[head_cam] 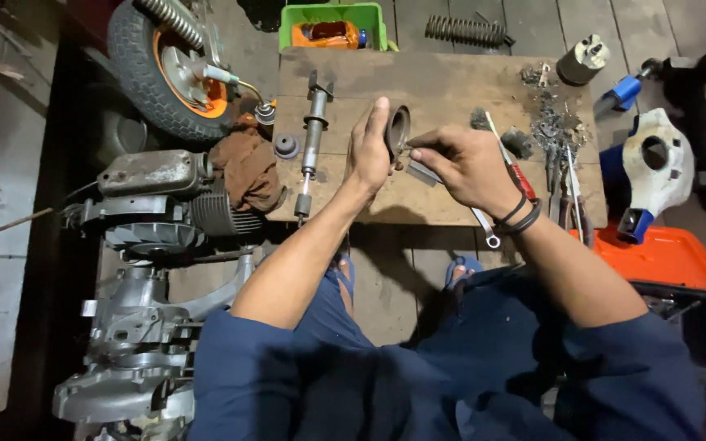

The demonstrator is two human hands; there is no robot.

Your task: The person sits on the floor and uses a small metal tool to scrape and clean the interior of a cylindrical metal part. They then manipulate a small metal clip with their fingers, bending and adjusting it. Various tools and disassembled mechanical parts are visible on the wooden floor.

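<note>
My left hand (pixel 368 152) holds a round dark metal ring part (pixel 398 131) upright above a low wooden table (pixel 435 82). My right hand (pixel 467 163) pinches a thin metal tool (pixel 417 144) whose tip meets the ring's edge. A small flat metal piece (pixel 421 173) lies on the wood just under my hands. A long shock-absorber rod (pixel 313 139) lies to the left of my left hand.
A scooter engine (pixel 157 212) with a brown rag (pixel 247 167) and a wheel (pixel 165 69) sits at left. A green bin (pixel 332 26), a coil spring (pixel 463 31), a wrench (pixel 484 229), loose tools (pixel 561 155) and an orange case (pixel 663 257) surround the table.
</note>
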